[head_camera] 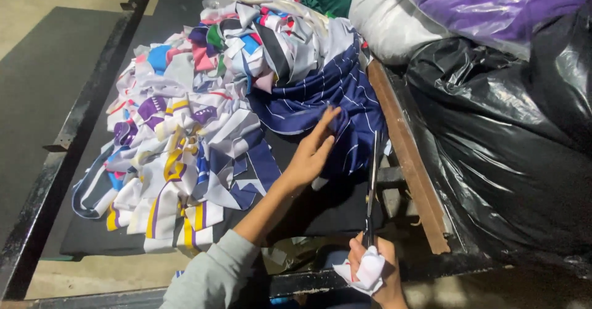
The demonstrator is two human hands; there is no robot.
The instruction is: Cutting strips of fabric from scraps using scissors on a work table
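Left hand (314,152): lies flat and spread, fingers together, pressing the navy striped fabric (320,96) onto the desk (333,207).
Right hand (377,271): clamped around the scissors (373,179) handle, with a white cloth wrap (368,271) over the grip.
Scissors position: at the desk's right side, just beside the wooden rail (407,155) and the fabric's edge.
Long axis: runs almost straight away from the person, tips pointing forward.
Risk: left fingers rest near the blades, so a nick looks possible.
Second risk: loose folds could bunch, and the cut might wander.
Nearby: heap of cut strips (185,142), black plastic bags (512,149).
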